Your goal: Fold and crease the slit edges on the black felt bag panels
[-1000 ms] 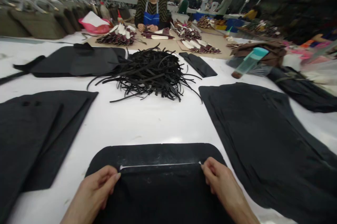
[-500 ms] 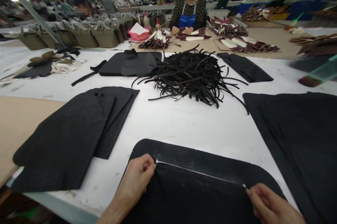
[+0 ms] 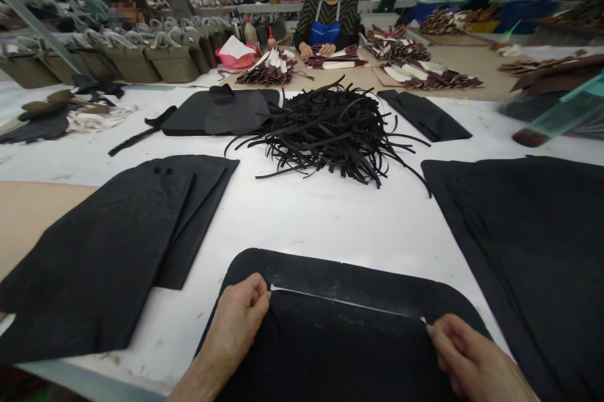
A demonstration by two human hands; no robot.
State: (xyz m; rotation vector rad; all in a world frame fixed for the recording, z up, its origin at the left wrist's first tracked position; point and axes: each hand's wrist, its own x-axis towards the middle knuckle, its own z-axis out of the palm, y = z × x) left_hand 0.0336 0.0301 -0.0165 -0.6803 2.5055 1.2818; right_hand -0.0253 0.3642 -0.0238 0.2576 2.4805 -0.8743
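Observation:
A black panel with rounded corners [image 3: 349,351], leather-like, lies in front of me at the near edge of the table. Across its upper part runs a narrow white slit [image 3: 346,302]. At the slit's left end, my left hand [image 3: 240,311] pinches the black material between thumb and fingers. My right hand [image 3: 472,351] does the same at the right end, where a small white tip shows by the fingertips. The lower part of the panel runs out of view.
Black panels [image 3: 99,251] lie stacked at left, with more black panels [image 3: 528,245] at right. Beyond them are a heap of black strips [image 3: 335,131] and a teal-handled brush [image 3: 561,109]. Across the table, a person [image 3: 333,12] in a blue apron handles maroon pieces.
The view has turned slightly right, so the table's contents sit further left. Both hands keep their pinch at the slit's ends, and the white slit looks a little narrower.

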